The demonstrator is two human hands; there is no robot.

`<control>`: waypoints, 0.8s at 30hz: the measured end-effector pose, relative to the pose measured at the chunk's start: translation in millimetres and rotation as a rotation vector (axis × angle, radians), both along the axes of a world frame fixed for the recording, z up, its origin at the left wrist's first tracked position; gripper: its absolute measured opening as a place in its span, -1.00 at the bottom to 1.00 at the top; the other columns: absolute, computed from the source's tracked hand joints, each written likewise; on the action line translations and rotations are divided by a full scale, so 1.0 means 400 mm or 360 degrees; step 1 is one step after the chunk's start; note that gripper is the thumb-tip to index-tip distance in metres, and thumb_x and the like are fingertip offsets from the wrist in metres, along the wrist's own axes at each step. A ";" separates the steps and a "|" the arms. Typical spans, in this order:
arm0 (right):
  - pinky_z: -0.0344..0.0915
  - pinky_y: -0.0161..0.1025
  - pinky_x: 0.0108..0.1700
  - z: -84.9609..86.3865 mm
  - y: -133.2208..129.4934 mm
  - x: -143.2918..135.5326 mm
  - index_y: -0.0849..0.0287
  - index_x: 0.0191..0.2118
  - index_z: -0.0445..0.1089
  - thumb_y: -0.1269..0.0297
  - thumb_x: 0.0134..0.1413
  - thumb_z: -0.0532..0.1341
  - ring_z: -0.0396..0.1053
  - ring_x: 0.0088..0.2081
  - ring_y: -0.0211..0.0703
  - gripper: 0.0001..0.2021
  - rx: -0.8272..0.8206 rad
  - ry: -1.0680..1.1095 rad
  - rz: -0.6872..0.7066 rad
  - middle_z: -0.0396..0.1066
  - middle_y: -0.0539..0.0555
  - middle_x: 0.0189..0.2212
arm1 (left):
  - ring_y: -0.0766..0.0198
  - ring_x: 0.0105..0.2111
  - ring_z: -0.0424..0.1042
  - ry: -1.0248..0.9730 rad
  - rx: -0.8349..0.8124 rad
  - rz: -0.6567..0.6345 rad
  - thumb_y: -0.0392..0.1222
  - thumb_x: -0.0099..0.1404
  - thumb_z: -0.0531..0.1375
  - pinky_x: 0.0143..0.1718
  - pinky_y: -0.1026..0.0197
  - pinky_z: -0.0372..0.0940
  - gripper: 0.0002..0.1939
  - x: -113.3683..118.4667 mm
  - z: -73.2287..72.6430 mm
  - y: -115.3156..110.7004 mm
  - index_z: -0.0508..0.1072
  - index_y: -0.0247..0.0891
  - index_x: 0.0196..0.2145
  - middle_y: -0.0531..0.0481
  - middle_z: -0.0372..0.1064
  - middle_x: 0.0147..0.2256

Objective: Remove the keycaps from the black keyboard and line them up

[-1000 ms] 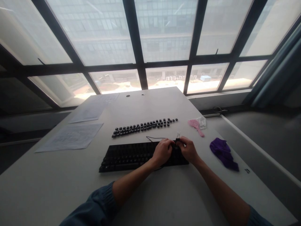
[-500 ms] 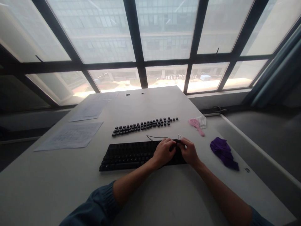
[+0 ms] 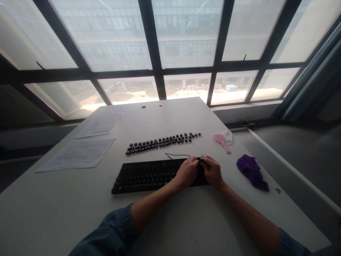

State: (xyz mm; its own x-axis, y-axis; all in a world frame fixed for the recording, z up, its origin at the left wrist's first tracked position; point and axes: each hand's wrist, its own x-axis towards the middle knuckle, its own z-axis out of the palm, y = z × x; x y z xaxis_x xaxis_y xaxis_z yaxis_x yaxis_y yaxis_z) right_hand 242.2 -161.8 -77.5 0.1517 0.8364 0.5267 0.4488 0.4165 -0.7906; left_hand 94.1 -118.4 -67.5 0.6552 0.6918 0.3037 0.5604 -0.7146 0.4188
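A black keyboard lies before me, its front rows still capped and its back part flat and dark. Over its right end, my left hand and my right hand meet, fingers pinched together. Between the fingertips is a small dark keycap; its details are too small to see. Thin wire prongs, apparently of a keycap puller, stick up by my right fingertips; the rest is hidden in that hand. Behind the keyboard, loose black keycaps stand in slanting rows.
A thin black cable loops behind the keyboard. To the right lie a pink hairbrush on a white wrapper, a purple cloth and small dark bits near the edge. Paper sheets lie on the left.
Both hands stay together over the keyboard's right end, with fingers slightly shifted. The dark keycap between the fingertips shows more plainly now. The view has moved slightly.
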 end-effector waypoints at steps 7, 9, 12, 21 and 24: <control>0.25 -0.24 -0.32 -0.001 0.003 0.001 0.14 -0.46 0.36 0.33 0.20 0.15 0.28 -0.41 -0.15 -0.80 0.0024 0.0080 -0.0002 0.30 0.01 -0.48 | 0.13 -0.17 0.31 0.0077 0.0094 -0.0049 -0.45 0.33 0.03 -0.07 0.12 0.28 -0.82 0.007 -0.004 -0.009 0.39 -0.30 -0.22 -0.11 0.34 -0.21; 0.24 -0.25 -0.34 0.004 0.002 0.001 0.14 -0.47 0.35 0.33 0.20 0.15 0.27 -0.42 -0.16 -0.79 0.0007 0.0092 -0.0025 0.28 0.00 -0.50 | 0.12 -0.17 0.30 0.0084 0.0106 -0.0044 -0.44 0.34 0.03 -0.07 0.09 0.28 -0.82 0.007 -0.001 -0.011 0.38 -0.30 -0.22 -0.12 0.33 -0.21; 0.23 -0.25 -0.35 0.011 0.000 0.003 0.14 -0.48 0.34 0.32 0.19 0.15 0.25 -0.43 -0.16 -0.79 -0.0004 0.0105 -0.0065 0.26 -0.01 -0.51 | 0.13 -0.16 0.30 0.0017 0.0068 -0.0024 -0.39 0.38 0.03 -0.06 0.08 0.27 -0.85 0.006 0.005 -0.013 0.38 -0.28 -0.19 -0.12 0.32 -0.19; 0.26 -0.20 -0.28 0.025 0.000 -0.005 0.11 -0.42 0.32 0.29 0.25 0.10 0.28 -0.36 -0.11 -0.80 0.0066 -0.0010 -0.0062 0.30 0.04 -0.45 | 0.14 -0.11 0.31 -0.0224 -0.0037 0.0019 -0.31 0.37 0.11 -0.01 0.07 0.27 -0.91 -0.002 0.012 -0.009 0.38 -0.24 -0.17 -0.08 0.33 -0.16; 0.27 -0.19 -0.24 0.024 -0.001 -0.013 0.11 -0.36 0.34 0.30 0.27 0.09 0.29 -0.33 -0.10 -0.83 0.0047 -0.0079 -0.0145 0.33 0.07 -0.39 | 0.15 -0.13 0.33 -0.0255 -0.0067 0.0011 -0.30 0.37 0.11 -0.03 0.08 0.28 -0.93 -0.002 0.008 -0.006 0.38 -0.24 -0.20 -0.08 0.34 -0.18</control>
